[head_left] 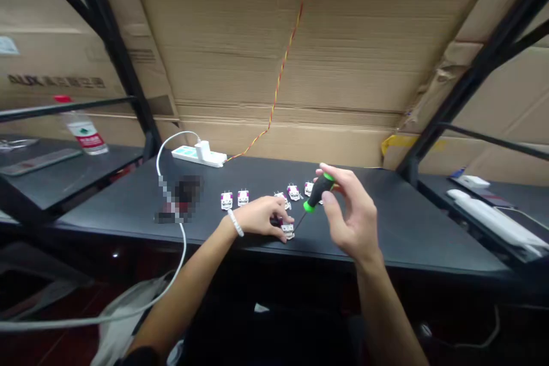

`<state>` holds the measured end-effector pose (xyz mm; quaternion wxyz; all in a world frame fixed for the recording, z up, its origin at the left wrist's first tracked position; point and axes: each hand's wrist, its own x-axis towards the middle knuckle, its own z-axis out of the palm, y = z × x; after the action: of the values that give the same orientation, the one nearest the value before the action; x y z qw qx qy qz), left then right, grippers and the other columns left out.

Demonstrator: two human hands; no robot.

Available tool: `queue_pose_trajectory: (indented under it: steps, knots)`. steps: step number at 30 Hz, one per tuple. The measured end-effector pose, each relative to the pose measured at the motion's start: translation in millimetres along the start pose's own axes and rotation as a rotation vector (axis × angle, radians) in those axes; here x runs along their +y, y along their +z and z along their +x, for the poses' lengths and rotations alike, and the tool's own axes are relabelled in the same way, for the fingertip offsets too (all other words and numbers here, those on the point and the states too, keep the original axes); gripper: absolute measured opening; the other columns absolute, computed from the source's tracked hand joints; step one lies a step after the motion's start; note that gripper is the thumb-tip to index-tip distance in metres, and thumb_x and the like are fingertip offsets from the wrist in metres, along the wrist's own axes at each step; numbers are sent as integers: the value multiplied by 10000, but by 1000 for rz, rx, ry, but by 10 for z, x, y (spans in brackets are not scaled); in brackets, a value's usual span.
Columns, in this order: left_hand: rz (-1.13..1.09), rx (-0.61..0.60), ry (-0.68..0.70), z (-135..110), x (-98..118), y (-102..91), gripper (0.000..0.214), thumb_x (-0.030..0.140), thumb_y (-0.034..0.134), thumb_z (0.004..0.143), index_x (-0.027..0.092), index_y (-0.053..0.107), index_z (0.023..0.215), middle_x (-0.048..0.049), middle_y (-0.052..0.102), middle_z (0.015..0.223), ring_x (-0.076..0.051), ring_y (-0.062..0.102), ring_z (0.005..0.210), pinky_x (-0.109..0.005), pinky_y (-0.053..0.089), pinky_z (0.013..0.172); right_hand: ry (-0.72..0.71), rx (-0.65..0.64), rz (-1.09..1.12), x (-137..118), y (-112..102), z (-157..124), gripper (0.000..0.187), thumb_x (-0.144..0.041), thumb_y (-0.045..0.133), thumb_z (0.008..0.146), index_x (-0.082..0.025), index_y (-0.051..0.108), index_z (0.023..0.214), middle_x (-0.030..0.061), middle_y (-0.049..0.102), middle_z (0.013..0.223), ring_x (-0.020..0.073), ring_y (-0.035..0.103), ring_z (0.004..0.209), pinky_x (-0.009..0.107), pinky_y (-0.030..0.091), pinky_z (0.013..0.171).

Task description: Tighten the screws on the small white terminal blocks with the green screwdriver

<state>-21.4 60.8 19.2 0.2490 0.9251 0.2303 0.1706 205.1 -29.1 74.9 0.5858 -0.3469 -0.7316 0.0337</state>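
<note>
My left hand [265,216], with a white bracelet at the wrist, grips a small white and purple plug-like part [287,231] near the table's front edge. In my right hand [354,211] is a screwdriver [319,190] with a black and green handle, held between thumb and fingers. Its thin shaft slants down to the left, and the tip is at the right side of the gripped part; I cannot tell whether it sits in a screw. Similar white and purple parts stand behind my hands, among them one [293,191] and another [309,188].
Two more such parts, one [226,201] beside another [243,197], stand left of my hands. A white power strip [199,156] with a plugged-in charger lies at the back of the black table [412,229]. A white cable [182,240] crosses the left side. Black metal posts [114,51] flank the table.
</note>
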Motion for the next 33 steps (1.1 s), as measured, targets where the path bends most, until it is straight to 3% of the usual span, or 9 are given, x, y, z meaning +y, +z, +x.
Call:
queue_pose_trajectory:
  steps: [5, 11, 16, 22, 28, 33]
  knots:
    - [1, -1, -2, -7, -1, -4, 537, 617, 866, 810, 196, 844, 1142, -72, 698, 1003, -208, 659, 911, -296, 501, 828, -17, 55, -76, -30, 17, 20, 416, -228, 715, 943, -289, 696, 1355, 96, 674, 1223, 254, 693, 1085, 428, 633, 892]
    - [2, 5, 3, -4, 3, -6, 554, 622, 865, 808, 179, 845, 1139, -78, 698, 994, -212, 657, 904, -296, 497, 816, 5, -15, 38, 6, -4, -4, 492, -178, 585, 991, -279, 618, 1471, 126, 673, 1352, 276, 741, 1135, 505, 635, 997]
    - [-5, -3, -6, -4, 15, -10, 567, 633, 863, 803, 175, 846, 1136, -76, 694, 986, -221, 657, 906, -299, 501, 821, -19, -24, 50, -21, -20, -1, 547, -174, 582, 981, -283, 575, 1517, 119, 702, 1372, 283, 738, 1162, 501, 626, 1013]
    - [5, 2, -3, -9, 21, -10, 533, 620, 856, 820, 185, 845, 1127, -78, 699, 1004, -219, 664, 926, -300, 506, 847, -58, 40, -119, -72, -8, 41, 459, -260, 735, 931, -296, 695, 1387, 89, 658, 1157, 225, 690, 955, 401, 645, 818]
    - [-9, 11, 11, -8, 21, -12, 539, 602, 875, 807, 171, 843, 1130, -80, 701, 988, -219, 660, 901, -304, 504, 822, -16, -67, -1, -39, -12, 15, 542, -210, 541, 1026, -299, 525, 1560, 120, 670, 1365, 279, 688, 1220, 479, 611, 1003]
    - [1, 14, 16, -10, 25, -10, 498, 564, 891, 807, 169, 845, 1107, -71, 696, 982, -209, 657, 892, -290, 485, 802, -19, 8, -61, -40, 20, 10, 485, -236, 697, 958, -289, 645, 1438, 107, 685, 1255, 252, 702, 1059, 397, 640, 836]
